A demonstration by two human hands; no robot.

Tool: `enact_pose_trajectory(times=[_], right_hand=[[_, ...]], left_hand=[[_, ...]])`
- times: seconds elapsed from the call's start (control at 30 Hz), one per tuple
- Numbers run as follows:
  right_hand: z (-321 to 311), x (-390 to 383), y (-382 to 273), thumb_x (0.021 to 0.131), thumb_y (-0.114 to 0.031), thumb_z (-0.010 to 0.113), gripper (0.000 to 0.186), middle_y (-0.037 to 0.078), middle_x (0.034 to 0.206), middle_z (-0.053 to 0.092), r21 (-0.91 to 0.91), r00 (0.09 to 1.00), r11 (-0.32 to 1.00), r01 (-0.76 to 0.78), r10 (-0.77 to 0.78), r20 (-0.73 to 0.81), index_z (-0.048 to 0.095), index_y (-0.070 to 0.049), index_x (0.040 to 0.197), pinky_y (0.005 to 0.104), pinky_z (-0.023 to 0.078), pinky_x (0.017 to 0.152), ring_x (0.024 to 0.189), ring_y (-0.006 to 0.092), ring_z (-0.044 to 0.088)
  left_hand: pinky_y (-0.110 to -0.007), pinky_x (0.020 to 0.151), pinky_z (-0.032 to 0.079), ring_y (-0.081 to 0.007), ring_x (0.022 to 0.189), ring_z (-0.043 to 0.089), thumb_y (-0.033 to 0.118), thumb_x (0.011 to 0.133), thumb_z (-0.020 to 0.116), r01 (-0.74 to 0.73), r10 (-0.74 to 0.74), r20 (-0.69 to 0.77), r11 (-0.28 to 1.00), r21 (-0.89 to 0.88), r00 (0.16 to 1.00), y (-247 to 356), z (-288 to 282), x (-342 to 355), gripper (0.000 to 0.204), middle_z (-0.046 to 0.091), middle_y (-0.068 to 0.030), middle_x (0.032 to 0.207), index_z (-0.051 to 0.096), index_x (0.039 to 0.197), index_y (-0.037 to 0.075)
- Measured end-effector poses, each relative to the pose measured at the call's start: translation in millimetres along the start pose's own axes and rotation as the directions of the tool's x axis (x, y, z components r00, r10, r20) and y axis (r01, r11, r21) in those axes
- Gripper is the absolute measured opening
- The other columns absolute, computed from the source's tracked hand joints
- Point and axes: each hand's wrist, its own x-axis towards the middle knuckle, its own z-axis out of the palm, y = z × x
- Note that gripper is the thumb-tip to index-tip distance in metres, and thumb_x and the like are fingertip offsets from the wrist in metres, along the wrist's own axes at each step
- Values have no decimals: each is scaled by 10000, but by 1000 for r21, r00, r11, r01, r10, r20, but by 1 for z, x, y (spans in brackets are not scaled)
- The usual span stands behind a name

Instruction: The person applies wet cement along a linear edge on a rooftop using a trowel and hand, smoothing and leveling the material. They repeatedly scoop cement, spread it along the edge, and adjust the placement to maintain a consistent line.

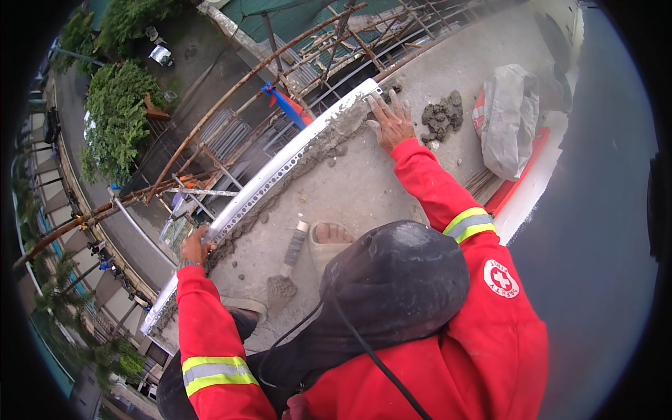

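A long white perforated edge trim [269, 171] runs along the outer edge of a concrete ledge, with wet grey mortar [318, 152] along its inner side. My left hand [196, 246] is closed around the trim toward its near left end, thumb on the inner side. At the far end, my right hand [393, 124] lies with fingers spread, its fingertips by the trim and the mortar. Between my arms, a trowel [295, 248] with a grey wrapped handle rests on the ledge beside my sandaled foot [330, 241]; mortar covers its blade.
A mortar heap [442, 117] sits right of my right hand. Farther right are a grey-white sack [511, 119] and a red strip [521, 175] against a grey wall [602, 210]. Beyond the trim stand rusty scaffold poles [231, 98], with a drop to the street [91, 147] below.
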Motion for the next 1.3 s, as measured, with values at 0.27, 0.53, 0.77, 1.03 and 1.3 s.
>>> enact_pose_trajectory(times=[0.27,0.53,0.77,1.03,1.3], right_hand=[[3,3,0,918,-394,519,557,-9,1511,325,-61,995,993,96,-98,-22,391,-196,1422,607,230,1087,1408,333,230],[3,6,1,909,-410,528,559,-20,1512,321,-118,1000,993,-23,21,-12,412,-187,1409,608,227,1085,1411,320,229],[4,3,1,901,-415,539,606,-7,1522,299,-138,1000,990,4,-1,24,368,-186,1436,606,215,1090,1408,319,230],[4,-14,-15,885,-401,562,679,-5,1540,263,-11,993,992,122,-122,0,292,-189,1471,605,198,1097,1415,329,214],[-5,-11,2,884,-339,564,631,10,1538,271,-30,993,993,115,-116,-8,332,-215,1457,618,184,1100,1417,335,204]], left_hand=[[-421,881,487,-307,1025,636,184,618,815,-21,21,-4,1000,-11,1000,0,-1,-1,588,670,-95,1119,644,1179,233],[-434,843,495,-326,976,648,191,621,818,-49,49,-14,999,-11,999,-3,1,-1,577,686,-121,1038,647,1169,246],[-441,842,498,-333,967,650,194,626,819,-16,16,-14,1000,-10,1000,-1,1,-1,572,688,-126,1024,648,1168,257],[-443,841,500,-327,970,649,206,622,821,-23,23,-13,1000,12,1000,0,-1,0,582,690,-119,1017,645,1175,263],[-442,838,499,-331,962,649,202,613,820,-57,57,-38,998,-1,998,0,-1,-2,585,690,-123,1013,647,1169,260]])
